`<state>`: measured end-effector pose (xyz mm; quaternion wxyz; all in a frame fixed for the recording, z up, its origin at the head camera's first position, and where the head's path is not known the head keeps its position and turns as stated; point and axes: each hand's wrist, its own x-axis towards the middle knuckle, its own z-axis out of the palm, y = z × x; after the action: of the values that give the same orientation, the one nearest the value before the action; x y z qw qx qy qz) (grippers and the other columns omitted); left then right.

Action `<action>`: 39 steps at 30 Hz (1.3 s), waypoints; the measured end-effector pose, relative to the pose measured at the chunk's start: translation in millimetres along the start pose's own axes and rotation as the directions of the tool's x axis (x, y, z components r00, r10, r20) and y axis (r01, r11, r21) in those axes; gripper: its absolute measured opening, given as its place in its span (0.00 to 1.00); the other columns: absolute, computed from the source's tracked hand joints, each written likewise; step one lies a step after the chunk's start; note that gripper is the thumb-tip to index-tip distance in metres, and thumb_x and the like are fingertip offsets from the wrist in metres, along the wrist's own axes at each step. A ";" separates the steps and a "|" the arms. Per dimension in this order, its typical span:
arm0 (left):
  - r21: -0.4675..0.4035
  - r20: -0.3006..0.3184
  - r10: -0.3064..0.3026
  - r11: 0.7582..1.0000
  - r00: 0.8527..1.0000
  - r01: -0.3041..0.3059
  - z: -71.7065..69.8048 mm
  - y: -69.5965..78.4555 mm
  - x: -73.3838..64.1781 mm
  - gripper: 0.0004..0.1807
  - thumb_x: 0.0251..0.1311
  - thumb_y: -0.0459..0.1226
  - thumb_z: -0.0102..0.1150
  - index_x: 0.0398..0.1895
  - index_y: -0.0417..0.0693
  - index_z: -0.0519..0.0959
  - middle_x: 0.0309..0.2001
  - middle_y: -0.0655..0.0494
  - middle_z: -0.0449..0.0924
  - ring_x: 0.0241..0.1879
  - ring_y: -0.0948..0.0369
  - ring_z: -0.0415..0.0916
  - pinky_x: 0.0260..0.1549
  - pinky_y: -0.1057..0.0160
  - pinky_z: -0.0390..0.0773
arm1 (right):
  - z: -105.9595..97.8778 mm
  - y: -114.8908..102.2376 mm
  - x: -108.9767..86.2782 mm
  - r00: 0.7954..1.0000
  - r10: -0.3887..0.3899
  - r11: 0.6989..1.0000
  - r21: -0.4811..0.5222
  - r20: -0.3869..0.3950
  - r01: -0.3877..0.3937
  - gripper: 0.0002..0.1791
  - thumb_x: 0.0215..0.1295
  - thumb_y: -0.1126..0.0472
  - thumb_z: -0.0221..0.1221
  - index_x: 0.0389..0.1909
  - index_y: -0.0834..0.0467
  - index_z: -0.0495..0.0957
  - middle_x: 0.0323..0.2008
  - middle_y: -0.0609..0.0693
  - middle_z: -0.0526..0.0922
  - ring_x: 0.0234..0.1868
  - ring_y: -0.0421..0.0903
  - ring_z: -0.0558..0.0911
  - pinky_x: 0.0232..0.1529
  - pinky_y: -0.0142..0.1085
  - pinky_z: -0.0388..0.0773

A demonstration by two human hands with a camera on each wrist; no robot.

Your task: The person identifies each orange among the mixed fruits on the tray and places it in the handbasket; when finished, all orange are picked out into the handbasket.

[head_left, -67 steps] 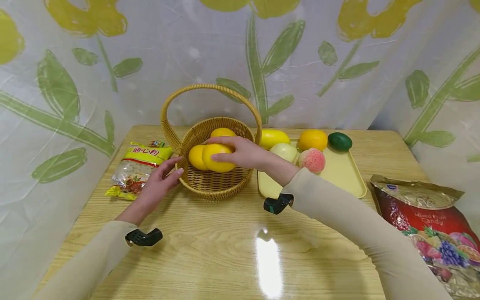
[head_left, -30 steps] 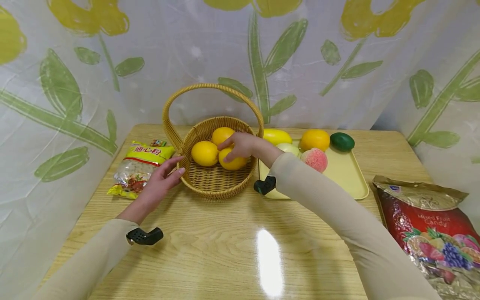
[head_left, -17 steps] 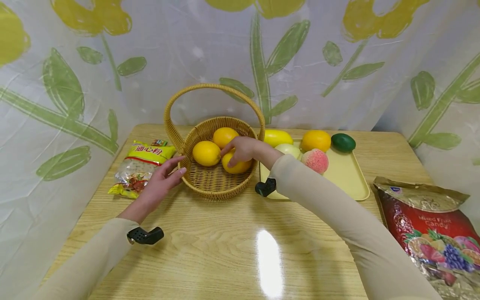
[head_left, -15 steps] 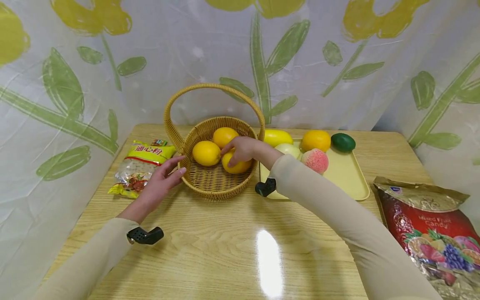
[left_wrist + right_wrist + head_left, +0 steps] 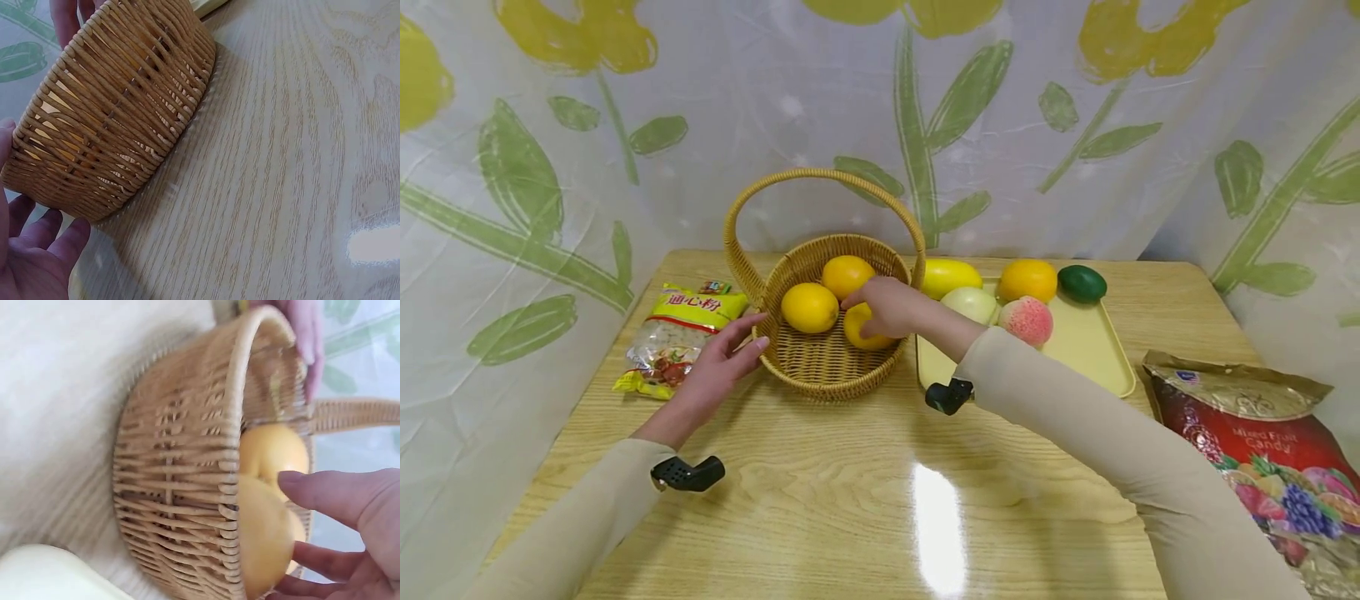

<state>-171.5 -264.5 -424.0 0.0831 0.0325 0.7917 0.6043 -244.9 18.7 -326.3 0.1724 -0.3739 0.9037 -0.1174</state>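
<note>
A wicker basket (image 5: 820,383) with a tall looped handle stands on the table and holds three orange-yellow toy fruits that look like oranges. My right hand (image 5: 895,310) reaches in from the right, over the rightmost orange (image 5: 859,325). In the right wrist view its thumb and fingers spread loosely about the front orange (image 5: 265,534); contact is hard to tell. Left of it lie another orange (image 5: 810,308) and one behind (image 5: 847,275). My left hand (image 5: 718,367) touches the basket's left side, with its fingers (image 5: 72,240) along the wicker in the left wrist view.
Right of the basket, a pale yellow tray (image 5: 1086,354) carries a peach (image 5: 1027,321), a pale green fruit (image 5: 970,304) and other fruit. A dark green fruit (image 5: 1081,284) lies at its back corner. Pasta bag (image 5: 681,337) left; candy bag (image 5: 1255,450) right.
My right hand lowered an orange into the basket's right side, and its fingers have since loosened and drawn slightly rightward. The left hand has stayed at the basket.
</note>
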 end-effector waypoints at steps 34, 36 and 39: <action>0.022 -0.010 0.010 1.000 1.000 -0.009 0.1 -1.5 -1.8 0.34 0.71 0.51 0.51 0.75 0.48 0.57 0.77 0.47 0.46 0.73 0.49 0.52 0.59 0.63 0.73 | -5.4 195.6 -177.7 0.844 0.488 0.694 0.684 -0.221 -0.222 0.41 0.69 0.42 0.56 0.77 0.48 0.51 0.76 0.54 0.51 0.72 0.60 0.57 0.69 0.57 0.57; 0.018 -0.009 0.012 1.000 1.000 -0.012 0.3 -1.2 -1.4 0.34 0.71 0.51 0.51 0.75 0.48 0.57 0.77 0.48 0.46 0.73 0.49 0.52 0.59 0.64 0.74 | -5.0 204.2 -174.3 0.852 0.483 0.695 0.680 -0.203 -0.232 0.41 0.69 0.42 0.56 0.78 0.48 0.51 0.76 0.55 0.51 0.72 0.59 0.56 0.70 0.57 0.56; 0.013 -0.007 0.015 1.000 1.000 -0.015 1.0 -0.3 -0.4 0.34 0.71 0.50 0.51 0.75 0.48 0.57 0.77 0.48 0.46 0.73 0.49 0.52 0.58 0.66 0.74 | -4.9 213.4 -167.5 0.864 0.472 0.704 0.666 -0.177 -0.248 0.42 0.69 0.40 0.56 0.78 0.47 0.50 0.76 0.54 0.52 0.73 0.58 0.56 0.71 0.56 0.55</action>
<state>-170.9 -263.7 -424.5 0.0755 0.0366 0.7956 0.6000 -271.7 287.0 -357.1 0.1497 -0.0831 0.8847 -0.4336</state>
